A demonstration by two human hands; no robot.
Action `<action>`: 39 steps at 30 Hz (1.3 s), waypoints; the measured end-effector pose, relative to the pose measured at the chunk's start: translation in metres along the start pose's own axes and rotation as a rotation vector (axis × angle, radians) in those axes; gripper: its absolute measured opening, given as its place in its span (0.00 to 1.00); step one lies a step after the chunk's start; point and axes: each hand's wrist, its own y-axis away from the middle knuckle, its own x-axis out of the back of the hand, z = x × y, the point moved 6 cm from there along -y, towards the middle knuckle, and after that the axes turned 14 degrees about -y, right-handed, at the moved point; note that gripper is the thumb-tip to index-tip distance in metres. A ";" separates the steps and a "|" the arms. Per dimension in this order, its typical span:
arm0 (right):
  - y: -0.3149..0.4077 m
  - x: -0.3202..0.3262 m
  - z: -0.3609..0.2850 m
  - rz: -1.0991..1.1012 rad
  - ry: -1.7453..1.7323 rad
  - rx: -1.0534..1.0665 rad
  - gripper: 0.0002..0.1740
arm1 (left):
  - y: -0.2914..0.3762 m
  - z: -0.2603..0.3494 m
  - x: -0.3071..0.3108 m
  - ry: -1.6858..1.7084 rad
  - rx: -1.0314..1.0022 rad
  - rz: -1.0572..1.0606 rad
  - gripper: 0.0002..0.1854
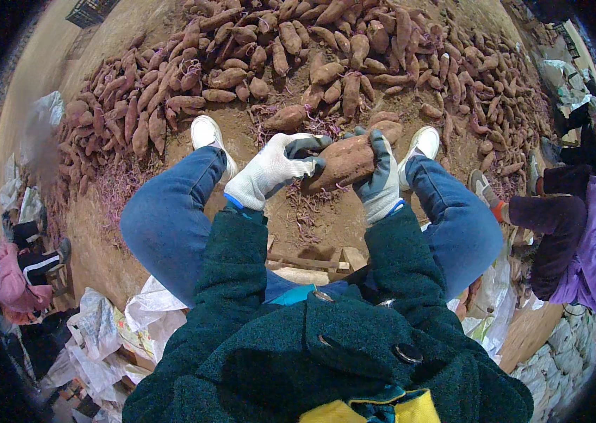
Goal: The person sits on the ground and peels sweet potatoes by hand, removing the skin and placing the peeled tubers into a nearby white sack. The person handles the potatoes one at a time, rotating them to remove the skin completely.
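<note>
A large reddish-brown sweet potato lies between my two gloved hands, above the soil between my knees. My right hand, in a white knit glove with grey coated fingers, grips its right end. At the other end, the bent fingers and thumb of my left hand hold its upper left side; what the fingertips pinch there is hidden. A thin purple root shows on its lower side. Just beyond my right fingers is another sweet potato on the ground. One more sweet potato lies past my left hand.
A wide heap of sweet potatoes curves around in front. Purple root trimmings litter the soil. Wooden pieces lie below me. White sacks are at left. One seated person is at right, another person at far left.
</note>
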 end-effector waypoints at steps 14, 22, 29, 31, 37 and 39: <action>0.000 0.005 -0.001 0.052 -0.025 0.005 0.20 | -0.002 -0.004 -0.007 -0.042 0.004 -0.001 0.22; 0.002 -0.007 0.006 -0.090 -0.177 -0.186 0.25 | -0.006 -0.001 -0.001 0.053 -0.064 0.176 0.21; 0.005 -0.014 0.004 -0.061 -0.219 -0.147 0.30 | 0.002 0.015 0.003 0.073 -0.036 0.095 0.20; 0.004 -0.014 0.003 -0.040 -0.199 -0.123 0.30 | 0.003 0.019 0.001 0.081 -0.055 0.069 0.20; 0.003 -0.010 0.004 -0.059 -0.169 -0.127 0.31 | 0.000 0.016 -0.003 0.009 -0.083 0.019 0.23; 0.002 -0.008 0.004 -0.055 -0.135 -0.103 0.30 | -0.001 0.012 -0.003 0.030 -0.057 -0.004 0.25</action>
